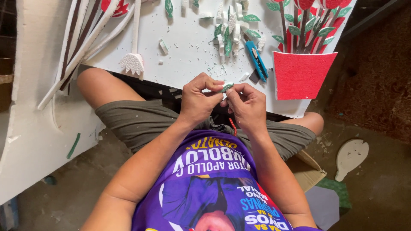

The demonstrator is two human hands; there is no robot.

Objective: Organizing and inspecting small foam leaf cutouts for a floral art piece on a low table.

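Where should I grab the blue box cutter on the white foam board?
Probably the blue plastic box cutter is best taken around the middle of its long handle, coming from above, fingers on its two long sides. It lies flat and slanted on the white foam board, so keep clear of its lower tip.

Green-white foam leaf (227, 87); red foam pot (303, 75); blue cutter (257, 60); white board (188, 51); purple shirt (209, 179).

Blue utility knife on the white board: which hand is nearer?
Right. The right hand sits just below the blue utility knife; the left hand is further off to its lower left. Both hands pinch a small green leaf piece.
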